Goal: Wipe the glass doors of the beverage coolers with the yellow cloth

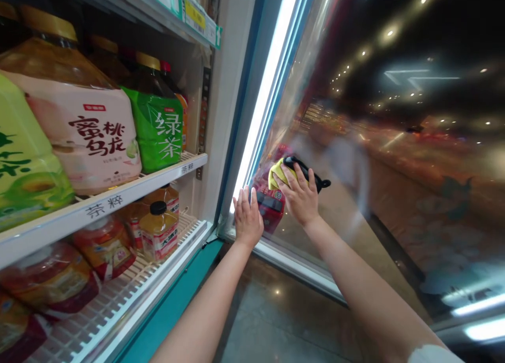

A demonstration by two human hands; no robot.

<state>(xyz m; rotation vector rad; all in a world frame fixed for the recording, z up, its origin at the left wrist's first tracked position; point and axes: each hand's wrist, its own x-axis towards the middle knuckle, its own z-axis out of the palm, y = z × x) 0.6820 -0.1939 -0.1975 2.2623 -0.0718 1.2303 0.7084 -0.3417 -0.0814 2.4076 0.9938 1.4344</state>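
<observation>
**Flat Hand, Flat Cloth, Good Rub**

My right hand (302,197) has the yellow and black cloth (278,174) up against the glass door (339,242). The cloth is under my fingers, low down on the glass, near the bright light strip (272,63). Those fingers are spread out over the cloth, not pinching it. The black part pokes out past my fingertips.

My left hand (248,218) has no cloth. Its fingers point up and are a little bit apart. They are right beside the low end of the light strip. I can't tell if they touch the door or just sit in front of it.

I think I am rubbing the glass. To do it well, I should press with my whole hand, so the cloth lies flat and no bare fingertip makes a smudge. The loose black end could flop about, so I would tuck it in. Long, even rubs that overlap a bit should miss less than little dabs. Near the door's bottom frame (303,271) I should go slow and get into the corner. My left hand could help hold the door, so it doesn't swing when I push.
</observation>
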